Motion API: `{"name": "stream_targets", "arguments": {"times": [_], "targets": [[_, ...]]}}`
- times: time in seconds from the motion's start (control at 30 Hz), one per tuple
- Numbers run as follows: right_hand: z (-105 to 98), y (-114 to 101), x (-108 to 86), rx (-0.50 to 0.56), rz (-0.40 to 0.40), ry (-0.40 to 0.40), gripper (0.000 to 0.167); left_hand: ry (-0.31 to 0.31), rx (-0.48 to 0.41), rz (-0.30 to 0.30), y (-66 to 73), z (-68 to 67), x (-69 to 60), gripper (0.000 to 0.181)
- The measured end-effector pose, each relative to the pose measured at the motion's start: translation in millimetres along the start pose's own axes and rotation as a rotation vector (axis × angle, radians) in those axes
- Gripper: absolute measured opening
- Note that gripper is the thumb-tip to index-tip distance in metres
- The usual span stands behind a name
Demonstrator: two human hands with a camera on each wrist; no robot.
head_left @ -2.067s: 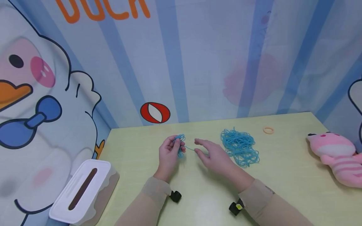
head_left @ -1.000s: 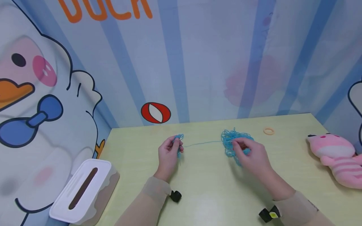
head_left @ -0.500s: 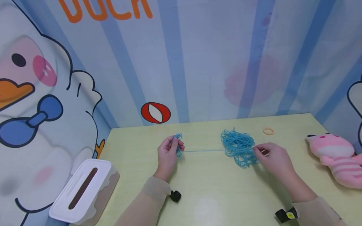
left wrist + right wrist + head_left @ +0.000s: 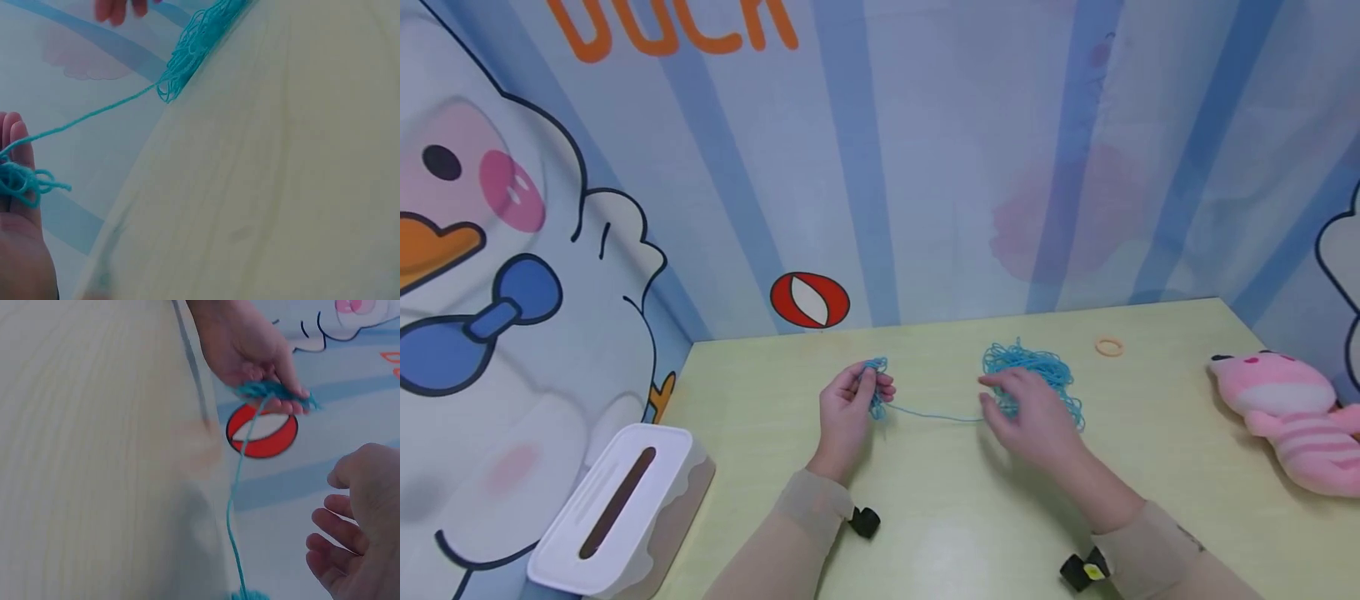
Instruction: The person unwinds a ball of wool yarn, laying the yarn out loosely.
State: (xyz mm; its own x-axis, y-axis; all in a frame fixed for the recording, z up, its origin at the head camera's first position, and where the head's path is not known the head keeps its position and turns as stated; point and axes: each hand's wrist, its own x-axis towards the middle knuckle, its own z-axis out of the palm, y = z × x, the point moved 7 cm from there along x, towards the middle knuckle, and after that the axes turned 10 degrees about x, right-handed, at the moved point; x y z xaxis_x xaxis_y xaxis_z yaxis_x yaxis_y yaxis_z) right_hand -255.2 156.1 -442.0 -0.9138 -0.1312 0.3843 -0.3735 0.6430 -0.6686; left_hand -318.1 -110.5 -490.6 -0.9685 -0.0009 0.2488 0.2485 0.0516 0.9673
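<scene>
My left hand (image 4: 844, 410) pinches a small looped bundle of blue yarn (image 4: 877, 403) between thumb and fingers, above the table. From it a single strand (image 4: 934, 415) sags across to a larger loose pile of blue yarn (image 4: 1051, 367) on the table. My right hand (image 4: 1032, 423) hovers in front of that pile and covers part of it. Its thumb and fingers stand apart. In the right wrist view nothing shows between the fingers of the right hand (image 4: 369, 531), and the strand (image 4: 230, 512) runs past beside them.
On the table (image 4: 940, 517), an orange ring (image 4: 1108, 347) lies behind and right of the pile. A pink striped plush toy (image 4: 1285, 421) lies at the right. At the left front stands a white-lidded box with a slot (image 4: 565, 533). A printed curtain (image 4: 940, 167) hangs behind.
My right hand moved right past the yarn pile, then came back left in front of it. The strand, nearly straight half a second ago, now sags. My left hand stays almost in place.
</scene>
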Motion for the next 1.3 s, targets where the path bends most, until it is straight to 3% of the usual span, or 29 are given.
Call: {"name": "stream_targets", "arguments": {"times": [0.1,0.23,0.3,0.4,0.53,0.7,0.9,1.13,1.3], "targets": [[38,-25,8.6,0.059,-0.028,-0.126,0.041,-0.006,-0.005,0.004,0.3,-0.7,-0.2,0.024],[82,-37,16.8,0.109,0.065,-0.244,0.052,-0.016,-0.003,0.016,1.5,-0.7,-0.9,0.026],[96,-39,20.1,0.12,0.099,-0.252,0.048,-0.015,0.004,0.023,2.3,-0.6,-0.9,0.027],[102,-41,23.4,0.13,0.095,-0.209,0.031,-0.013,0.008,0.03,2.7,0.2,-1.0,0.027],[89,-44,26.0,0.146,0.058,-0.116,0.016,-0.003,0.024,0.033,2.9,-0.2,0.1,0.027],[66,-46,27.6,0.183,0.021,-0.044,0.016,0.005,0.046,-0.01,-0.8,-3.0,1.2,0.027],[34,-44,28.3,0.235,-0.015,0.045,0.016,-0.042,0.066,-0.037,-5.1,-2.4,0.8,0.028],[-2,-26,20.0,0.232,-0.087,0.136,0.012,-0.048,0.081,-0.015,-3.4,-2.4,1.1,0.031],[-26,-3,7.7,0.209,-0.068,0.16,0.011,-0.017,0.034,0.009,-0.6,-3.3,1.0,0.022]]}}
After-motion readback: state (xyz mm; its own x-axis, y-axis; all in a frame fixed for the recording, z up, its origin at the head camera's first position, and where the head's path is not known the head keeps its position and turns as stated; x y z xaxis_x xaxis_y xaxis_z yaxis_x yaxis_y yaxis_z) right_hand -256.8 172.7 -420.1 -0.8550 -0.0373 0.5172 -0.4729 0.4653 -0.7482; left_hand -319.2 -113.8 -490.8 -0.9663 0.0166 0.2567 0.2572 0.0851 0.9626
